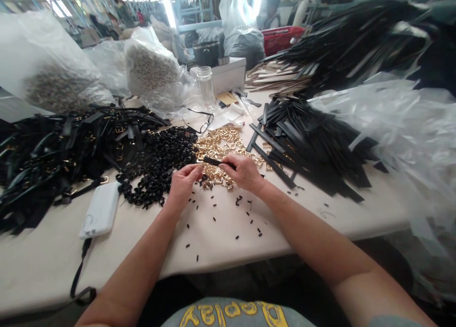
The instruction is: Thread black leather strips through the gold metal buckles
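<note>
My right hand point(245, 173) is closed around a black strap point(212, 161), whose free end points left toward my other hand. My left hand point(185, 180) is pinched just below that end; what its fingertips hold, if anything, is too small to make out. Under and behind both hands spreads a pile of gold buckles point(223, 139). Directly left of them lies a heap of small black loops point(156, 163). Loose black straps point(302, 141) are stacked to the right, and straps with gold buckles attached point(67, 141) are heaped at the far left.
A white power bank point(100, 209) with a black cable lies at the front left. Tiny black bits point(214, 218) are scattered before me. Eyeglasses point(199, 122), a clear jar point(205, 87) and filled plastic bags point(151, 65) stand behind. Plastic sheeting point(402, 122) drapes over the right side.
</note>
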`<state>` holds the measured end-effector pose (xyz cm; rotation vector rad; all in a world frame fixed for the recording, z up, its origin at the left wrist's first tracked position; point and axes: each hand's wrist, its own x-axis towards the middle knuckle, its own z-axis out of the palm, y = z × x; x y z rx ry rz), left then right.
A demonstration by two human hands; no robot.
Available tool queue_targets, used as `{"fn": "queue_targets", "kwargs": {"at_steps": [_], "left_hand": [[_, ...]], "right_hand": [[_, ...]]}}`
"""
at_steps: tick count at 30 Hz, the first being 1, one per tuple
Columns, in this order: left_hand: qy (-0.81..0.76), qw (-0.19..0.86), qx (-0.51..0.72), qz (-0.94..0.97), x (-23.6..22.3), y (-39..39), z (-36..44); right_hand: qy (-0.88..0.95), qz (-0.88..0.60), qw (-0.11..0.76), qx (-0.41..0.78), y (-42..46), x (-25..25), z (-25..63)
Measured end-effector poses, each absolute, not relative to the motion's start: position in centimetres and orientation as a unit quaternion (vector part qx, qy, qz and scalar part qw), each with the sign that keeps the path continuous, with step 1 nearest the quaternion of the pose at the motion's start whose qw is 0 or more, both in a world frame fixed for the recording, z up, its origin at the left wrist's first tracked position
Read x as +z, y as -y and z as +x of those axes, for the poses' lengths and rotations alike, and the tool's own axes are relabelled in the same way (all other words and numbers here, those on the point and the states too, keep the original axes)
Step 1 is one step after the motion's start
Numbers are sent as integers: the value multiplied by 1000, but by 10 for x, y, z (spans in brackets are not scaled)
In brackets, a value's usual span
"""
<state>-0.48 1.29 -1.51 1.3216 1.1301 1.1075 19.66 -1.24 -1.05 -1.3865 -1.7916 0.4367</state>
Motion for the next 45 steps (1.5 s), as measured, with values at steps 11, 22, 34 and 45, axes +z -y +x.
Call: {"fn": "queue_targets", "kwargs": {"at_steps": [11,22,34,45], "left_hand": [[-450,653,493,358,-8,-13,-1],[-436,637,527,356,-14,-15,-5],[-437,697,472,317,-12,-11,-2],[-453,615,446,466,-11,0,3]], "right_hand": [[737,-516,389,197,18,-10,190],[742,-526,388,148,18,-10,193],[774,-497,381,95,21,-13,187],[742,-509,413,140,25,-18,184]]}}
